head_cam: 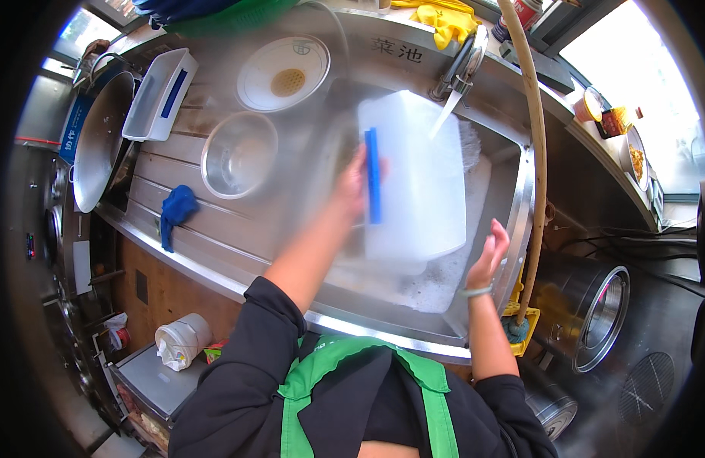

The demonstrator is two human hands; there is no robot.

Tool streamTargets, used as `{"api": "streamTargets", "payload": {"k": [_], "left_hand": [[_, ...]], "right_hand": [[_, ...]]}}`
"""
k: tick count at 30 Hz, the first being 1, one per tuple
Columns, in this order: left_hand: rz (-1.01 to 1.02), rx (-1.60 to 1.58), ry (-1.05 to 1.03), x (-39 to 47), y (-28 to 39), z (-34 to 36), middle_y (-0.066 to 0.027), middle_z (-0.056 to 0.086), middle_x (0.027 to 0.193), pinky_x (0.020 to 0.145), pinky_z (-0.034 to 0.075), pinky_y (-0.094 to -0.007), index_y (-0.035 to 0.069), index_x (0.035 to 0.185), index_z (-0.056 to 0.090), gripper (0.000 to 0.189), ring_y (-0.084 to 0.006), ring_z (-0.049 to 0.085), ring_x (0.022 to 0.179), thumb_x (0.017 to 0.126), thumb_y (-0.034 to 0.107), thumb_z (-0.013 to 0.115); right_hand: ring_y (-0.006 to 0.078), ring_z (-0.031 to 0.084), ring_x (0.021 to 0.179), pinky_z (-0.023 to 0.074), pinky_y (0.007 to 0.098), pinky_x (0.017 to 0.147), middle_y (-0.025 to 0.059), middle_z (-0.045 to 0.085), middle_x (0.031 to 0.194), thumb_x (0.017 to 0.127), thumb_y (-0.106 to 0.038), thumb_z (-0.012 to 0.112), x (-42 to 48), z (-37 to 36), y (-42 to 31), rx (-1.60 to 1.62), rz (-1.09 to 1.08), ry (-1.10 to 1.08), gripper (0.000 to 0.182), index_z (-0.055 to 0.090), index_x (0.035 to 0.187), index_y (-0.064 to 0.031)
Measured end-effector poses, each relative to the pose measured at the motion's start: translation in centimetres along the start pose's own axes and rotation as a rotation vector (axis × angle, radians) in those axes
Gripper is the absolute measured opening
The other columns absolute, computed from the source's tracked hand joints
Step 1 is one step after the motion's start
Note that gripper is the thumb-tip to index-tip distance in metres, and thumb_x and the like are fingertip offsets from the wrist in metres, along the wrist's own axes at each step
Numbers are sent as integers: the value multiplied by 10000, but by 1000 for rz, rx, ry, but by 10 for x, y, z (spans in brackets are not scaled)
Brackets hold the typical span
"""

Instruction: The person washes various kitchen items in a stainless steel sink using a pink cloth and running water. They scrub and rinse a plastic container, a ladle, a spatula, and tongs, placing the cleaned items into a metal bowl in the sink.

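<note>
My left hand [355, 180] holds a translucent white plastic bin [418, 183] by its side with the blue handle strip [373, 176]. The bin is tilted above the steel sink basin [495, 172]. Water runs from the chrome faucet [464, 80] onto the bin. Sudsy water [421, 292] lies in the basin below. My right hand [490, 255] is raised over the basin's right side, apart from the bin, with nothing seen in it; whether its fingers are spread is hard to tell.
Left on the ribbed drainboard are a steel bowl [239, 155], a white strainer bowl [283, 73], a second white bin [160, 94], a blue cloth [179, 209] and a large wok [103, 143]. A wooden pole [535, 143] stands along the sink's right edge.
</note>
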State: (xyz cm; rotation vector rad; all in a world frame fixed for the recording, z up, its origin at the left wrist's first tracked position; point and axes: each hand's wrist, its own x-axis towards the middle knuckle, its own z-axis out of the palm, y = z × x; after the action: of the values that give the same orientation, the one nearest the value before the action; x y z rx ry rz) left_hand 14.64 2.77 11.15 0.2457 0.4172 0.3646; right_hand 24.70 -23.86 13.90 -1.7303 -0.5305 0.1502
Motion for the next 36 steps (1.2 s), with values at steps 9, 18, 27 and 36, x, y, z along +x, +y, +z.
{"api": "streamTargets", "payload": {"k": [9, 18, 27, 36], "left_hand": [[161, 641, 183, -40, 25, 97, -97, 546, 1122, 835, 462, -307, 51, 1212, 443, 570, -188, 551, 975, 869, 505, 400], [-99, 827, 559, -47, 34, -38, -101, 516, 1131, 857, 413, -344, 61, 1196, 419, 397, -206, 502, 1027, 892, 316, 433], [-148, 808, 415, -113, 29, -33, -113, 537, 1085, 823, 444, -311, 12, 1117, 476, 334, -190, 534, 982, 889, 254, 444], [-33, 800, 417, -85, 68, 42, -122, 499, 1151, 823, 456, -380, 39, 1155, 458, 456, -238, 510, 1038, 872, 396, 450]], "right_hand": [[158, 560, 776, 468, 278, 668, 68, 591, 909, 877, -476, 420, 104, 65, 20, 559, 777, -338, 518, 543, 1075, -13], [31, 417, 632, 348, 181, 552, -60, 516, 724, 816, -386, 594, 116, 84, 11, 430, 334, -98, 357, 602, 884, -36], [8, 340, 562, 265, 174, 491, -95, 430, 626, 801, -359, 626, 111, 67, 61, 370, 287, -99, 266, 587, 765, -98], [135, 471, 513, 393, 269, 503, 37, 529, 599, 724, -314, 685, 143, 80, -36, -240, -84, -314, 285, 556, 703, -60]]}}
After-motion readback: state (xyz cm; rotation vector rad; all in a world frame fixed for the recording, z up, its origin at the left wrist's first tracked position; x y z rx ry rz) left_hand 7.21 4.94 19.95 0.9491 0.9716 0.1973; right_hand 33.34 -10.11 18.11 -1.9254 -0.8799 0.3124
